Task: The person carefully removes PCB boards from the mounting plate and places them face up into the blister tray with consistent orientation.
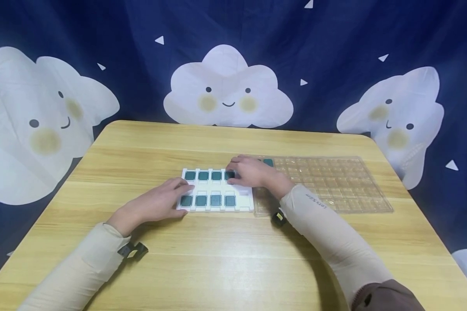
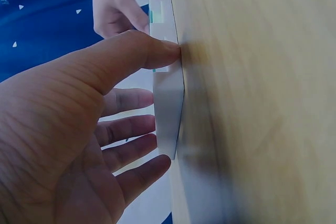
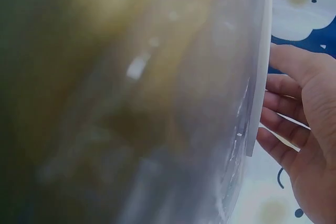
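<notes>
Where the wooden table [image 1: 214, 263] stretches out at my left, one white cloud [image 1: 43, 121] on the navy backdrop [image 1: 140, 21] behind it. Next, my left sleeve [image 1: 78, 268], beige, a black wrist device [image 1: 141, 251] beside its end.

My left hand [image 1: 155, 201], one: fingers loosely extended and spread at the left end of the white tray [image 1: 207, 187], thumb laid against the tray's near wall.

White tray, one: flat on the table, middle of the view. Contents visible, eight green square chips [image 1: 203, 176] in two rows, four in the far row, four in the near; the two rightmost of the near row show a dotted grid.

My right hand [image 1: 251, 170], one: over the tray's far right part, fingers bent, thumb and fingertips at the rightmost visible chip of the far row; whether they grasp it I cannot tell.

Clear plastic tray [image 1: 334, 177], one: just right of the white one, many small compartments, a green chip [image 1: 268, 162] in its far left part. Over its near left part, my right sleeve [image 1: 334, 242], beige, dark lettering. Last, a brown cuff [image 1: 389, 298].
</notes>
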